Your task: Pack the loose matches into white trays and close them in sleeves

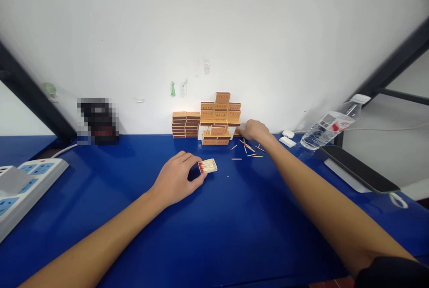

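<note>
My left hand [181, 176] pinches the left end of a matchbox tray [209, 165] between thumb and fingers. Red-tipped matches lie inside the tray, heads toward my hand. Farther right, my right hand [254, 130] reaches to the wall side of the table, beside the right end of the stacked matchboxes [220, 115]. Its fingers are curled and mostly hidden, so what they hold cannot be seen. Several loose matches [248, 146] are scattered on the table just below that hand. To the left of the built stack stands a lower pile of matchboxes [186, 125].
A white power strip [36, 185] sits at the left, and a pixelated dark object [98, 123] leans by the wall. On the right are a small white case [288, 134], a water bottle [331, 125] leaning on the wall, and a black phone-like slab [360, 168].
</note>
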Demonstrator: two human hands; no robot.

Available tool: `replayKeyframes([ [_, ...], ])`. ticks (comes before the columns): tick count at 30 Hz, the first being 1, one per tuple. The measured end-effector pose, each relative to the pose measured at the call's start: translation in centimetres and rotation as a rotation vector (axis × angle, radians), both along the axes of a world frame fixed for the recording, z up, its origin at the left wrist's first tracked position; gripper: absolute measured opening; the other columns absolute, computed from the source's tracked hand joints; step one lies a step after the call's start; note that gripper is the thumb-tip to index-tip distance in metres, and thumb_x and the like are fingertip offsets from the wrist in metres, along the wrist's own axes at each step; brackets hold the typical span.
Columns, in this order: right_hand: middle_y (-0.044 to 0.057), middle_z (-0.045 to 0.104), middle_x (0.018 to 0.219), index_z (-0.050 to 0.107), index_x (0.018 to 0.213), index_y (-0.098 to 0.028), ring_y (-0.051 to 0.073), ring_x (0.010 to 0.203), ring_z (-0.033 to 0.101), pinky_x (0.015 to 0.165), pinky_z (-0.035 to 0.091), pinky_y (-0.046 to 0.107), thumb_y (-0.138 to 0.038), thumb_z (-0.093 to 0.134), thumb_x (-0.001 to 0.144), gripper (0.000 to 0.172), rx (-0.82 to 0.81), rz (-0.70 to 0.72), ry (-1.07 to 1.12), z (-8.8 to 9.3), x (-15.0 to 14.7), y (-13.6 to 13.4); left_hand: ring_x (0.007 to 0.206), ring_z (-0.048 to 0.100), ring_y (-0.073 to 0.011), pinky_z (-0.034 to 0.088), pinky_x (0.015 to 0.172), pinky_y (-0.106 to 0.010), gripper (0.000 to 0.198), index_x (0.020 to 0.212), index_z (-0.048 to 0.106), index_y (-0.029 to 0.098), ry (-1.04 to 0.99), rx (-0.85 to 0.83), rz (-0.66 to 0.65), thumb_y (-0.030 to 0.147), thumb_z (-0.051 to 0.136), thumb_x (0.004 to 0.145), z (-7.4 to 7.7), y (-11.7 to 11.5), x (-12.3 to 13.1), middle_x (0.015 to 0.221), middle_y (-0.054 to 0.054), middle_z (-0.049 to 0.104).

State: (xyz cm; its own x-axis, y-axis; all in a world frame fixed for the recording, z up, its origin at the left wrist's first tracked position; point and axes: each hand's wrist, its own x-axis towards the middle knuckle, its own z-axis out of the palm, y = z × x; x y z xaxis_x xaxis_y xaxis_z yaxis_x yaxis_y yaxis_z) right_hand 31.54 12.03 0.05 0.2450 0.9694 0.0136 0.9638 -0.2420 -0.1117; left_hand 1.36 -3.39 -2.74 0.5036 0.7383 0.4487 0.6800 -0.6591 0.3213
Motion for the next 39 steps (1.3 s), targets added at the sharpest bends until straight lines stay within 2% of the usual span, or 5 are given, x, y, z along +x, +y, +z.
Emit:
replayKeyframes([
  [14, 0.029, 0.073, 0.118, 0.076, 0.115, -0.007, 0.037, 0.111, 0.072, 0.086, 0.055, 0.041, -0.048, 0.074, 0.086, 0.05, -0.022, -0.036, -0.026, -0.1, 2.8, 0.6, 0.091, 0.061, -0.0239, 0.054, 0.085, -0.042, 0.018, 0.107, 0.068, 0.02, 0.016, 0.028, -0.002, 0.034, 0.067, 0.095, 0.2, 0.0, 0.0, 0.101, -0.005, 0.073],
  [20, 0.02, 0.074, 0.077, 0.077, 0.092, -0.005, 0.03, 0.079, 0.073, 0.067, 0.051, 0.034, -0.046, 0.071, 0.087, 0.042, 0.005, -0.031, 0.096, 0.6, 4.7, 0.3, 0.09, 0.062, -0.0238, 0.054, 0.083, -0.041, 0.016, 0.105, 0.068, 0.021, 0.018, 0.039, 0.011, 0.033, 0.067, 0.095, 0.1, 0.1, -0.2, 0.1, -0.005, 0.073],
  [28, 0.005, 0.067, 0.075, 0.065, 0.087, -0.018, 0.017, 0.064, 0.057, 0.059, 0.044, 0.029, -0.06, 0.052, 0.097, 0.045, 0.298, 0.248, 0.489, 1.2, 3.0, -8.1, 0.094, 0.066, -0.0256, 0.056, 0.084, -0.042, 0.025, 0.114, 0.069, 0.02, -0.01, 0.05, 0.06, 0.036, 0.068, 0.095, 0.0, 0.1, -0.1, 0.101, -0.007, 0.075],
  [33, -0.002, 0.054, 0.063, 0.059, 0.079, -0.021, 0.014, 0.056, 0.049, 0.053, 0.037, 0.028, -0.072, 0.064, 0.086, 0.051, 0.025, 0.502, 0.927, -0.3, -2.3, -13.3, 0.092, 0.068, -0.0244, 0.058, 0.084, -0.041, 0.029, 0.119, 0.07, 0.021, -0.025, 0.018, 0.069, 0.035, 0.069, 0.094, 0.0, -0.1, 0.0, 0.098, -0.007, 0.073],
  [39, -0.004, 0.053, 0.065, 0.054, 0.078, -0.022, 0.013, 0.057, 0.049, 0.056, 0.037, 0.028, -0.069, 0.064, 0.088, 0.049, -0.018, 0.543, 1.039, -1.3, -3.8, -13.4, 0.09, 0.069, -0.0219, 0.058, 0.084, -0.038, 0.027, 0.119, 0.071, 0.022, -0.073, -0.011, 0.062, 0.032, 0.071, 0.094, 0.2, 0.4, -0.3, 0.099, -0.005, 0.073],
])
